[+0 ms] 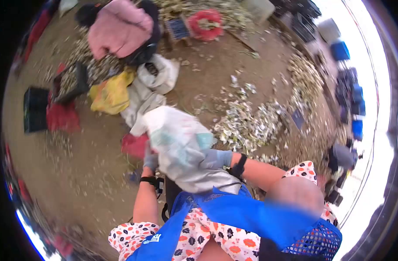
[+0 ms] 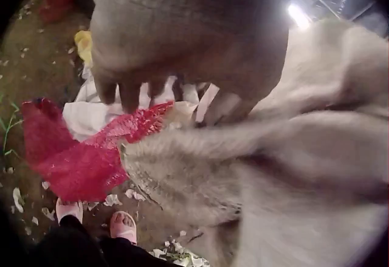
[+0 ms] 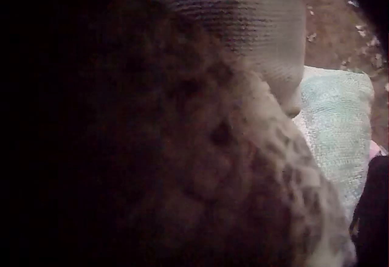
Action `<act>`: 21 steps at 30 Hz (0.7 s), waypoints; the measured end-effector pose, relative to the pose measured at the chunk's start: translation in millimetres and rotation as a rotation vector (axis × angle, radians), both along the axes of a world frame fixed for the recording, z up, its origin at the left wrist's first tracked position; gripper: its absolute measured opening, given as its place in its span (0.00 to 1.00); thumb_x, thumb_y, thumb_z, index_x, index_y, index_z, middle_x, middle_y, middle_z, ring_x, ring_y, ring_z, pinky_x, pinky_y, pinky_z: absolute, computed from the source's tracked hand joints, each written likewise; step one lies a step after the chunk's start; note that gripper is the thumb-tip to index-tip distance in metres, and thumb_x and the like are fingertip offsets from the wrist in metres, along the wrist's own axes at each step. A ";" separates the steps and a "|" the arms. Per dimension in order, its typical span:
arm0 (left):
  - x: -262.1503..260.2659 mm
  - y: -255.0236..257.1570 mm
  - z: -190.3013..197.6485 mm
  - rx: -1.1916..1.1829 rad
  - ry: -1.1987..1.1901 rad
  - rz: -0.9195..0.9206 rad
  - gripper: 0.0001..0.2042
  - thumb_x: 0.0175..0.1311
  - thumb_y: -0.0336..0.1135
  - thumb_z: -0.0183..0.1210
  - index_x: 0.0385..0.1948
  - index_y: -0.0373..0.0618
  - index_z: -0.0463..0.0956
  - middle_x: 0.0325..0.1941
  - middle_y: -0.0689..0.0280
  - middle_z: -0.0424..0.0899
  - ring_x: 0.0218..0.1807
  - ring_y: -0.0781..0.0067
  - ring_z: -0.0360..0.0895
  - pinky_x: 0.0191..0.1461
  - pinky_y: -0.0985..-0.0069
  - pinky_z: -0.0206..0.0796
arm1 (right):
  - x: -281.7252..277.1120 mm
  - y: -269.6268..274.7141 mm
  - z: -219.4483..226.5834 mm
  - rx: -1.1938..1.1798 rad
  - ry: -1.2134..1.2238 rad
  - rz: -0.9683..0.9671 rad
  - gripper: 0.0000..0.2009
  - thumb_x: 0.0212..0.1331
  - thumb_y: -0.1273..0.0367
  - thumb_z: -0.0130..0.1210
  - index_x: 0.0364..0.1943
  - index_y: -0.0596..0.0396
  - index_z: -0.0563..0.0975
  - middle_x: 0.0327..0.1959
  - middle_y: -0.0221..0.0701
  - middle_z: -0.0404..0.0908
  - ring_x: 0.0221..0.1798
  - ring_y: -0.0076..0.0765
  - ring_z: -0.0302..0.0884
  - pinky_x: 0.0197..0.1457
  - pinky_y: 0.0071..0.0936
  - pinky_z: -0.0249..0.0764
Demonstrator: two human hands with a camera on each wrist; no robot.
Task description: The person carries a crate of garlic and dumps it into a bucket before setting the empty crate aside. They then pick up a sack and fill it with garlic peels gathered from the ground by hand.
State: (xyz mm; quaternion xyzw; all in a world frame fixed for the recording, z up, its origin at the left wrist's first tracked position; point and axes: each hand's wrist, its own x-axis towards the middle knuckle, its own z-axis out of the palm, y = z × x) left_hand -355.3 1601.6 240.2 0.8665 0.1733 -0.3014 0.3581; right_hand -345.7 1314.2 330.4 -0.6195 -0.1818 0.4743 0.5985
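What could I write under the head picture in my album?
Gloved left hand and right hand on a white sack, with a yellow bag and scattered scraps on the ground beyond.

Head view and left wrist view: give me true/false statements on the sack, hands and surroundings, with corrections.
1. The white woven sack with pale green patches has the left hand and right hand at opposite sides. True.
2. Both hands are bare. False: both wear grey knit gloves.
3. A crumpled yellow plastic bag lies left of the sack in the head view. True.
4. The heap of pale peelings nearest the sack is on its left in the head view. False: it is on the right.
5. The left wrist view shows bright red material. True.
6. The footwear there is black. False: the sandals are pink.
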 end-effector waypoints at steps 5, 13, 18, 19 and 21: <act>25.3 12.3 -12.4 -0.581 0.090 0.257 0.31 0.58 0.39 0.50 0.65 0.43 0.53 0.65 0.55 0.61 0.64 0.57 0.61 0.68 0.62 0.53 | 6.4 -11.4 16.4 0.015 0.023 -0.059 0.14 0.48 0.73 0.54 0.43 0.57 0.76 0.39 0.31 0.79 0.43 0.22 0.68 0.49 0.28 0.69; 69.9 3.6 89.1 -1.394 0.347 0.276 0.22 0.67 0.41 0.44 0.60 0.41 0.61 0.61 0.58 0.68 0.62 0.63 0.65 0.65 0.66 0.58 | 4.9 -79.3 57.3 -0.036 0.018 -0.753 0.20 0.56 0.80 0.52 0.55 0.56 0.71 0.50 0.28 0.76 0.52 0.24 0.71 0.60 0.26 0.67; 77.4 10.8 120.5 -0.653 -0.586 -0.825 0.25 0.58 0.30 0.51 0.60 0.38 0.60 0.60 0.56 0.69 0.59 0.62 0.69 0.60 0.66 0.63 | -78.1 -114.5 0.2 -0.268 -0.177 -1.005 0.16 0.58 0.74 0.55 0.52 0.55 0.74 0.49 0.30 0.77 0.51 0.26 0.72 0.55 0.26 0.70; 72.2 3.4 144.0 -1.187 -0.151 -0.308 0.25 0.56 0.26 0.51 0.58 0.37 0.61 0.58 0.56 0.71 0.56 0.63 0.71 0.57 0.68 0.65 | -92.9 -118.3 -12.7 -0.206 -0.176 -1.118 0.16 0.58 0.73 0.55 0.52 0.55 0.73 0.49 0.32 0.77 0.51 0.27 0.73 0.55 0.27 0.70; 72.5 1.9 160.4 -1.602 0.349 0.255 0.25 0.53 0.22 0.51 0.57 0.37 0.62 0.56 0.56 0.73 0.54 0.64 0.73 0.54 0.70 0.67 | -113.7 -124.1 -19.0 -0.124 -0.028 -1.299 0.17 0.58 0.72 0.56 0.53 0.56 0.73 0.49 0.32 0.77 0.51 0.29 0.73 0.54 0.28 0.70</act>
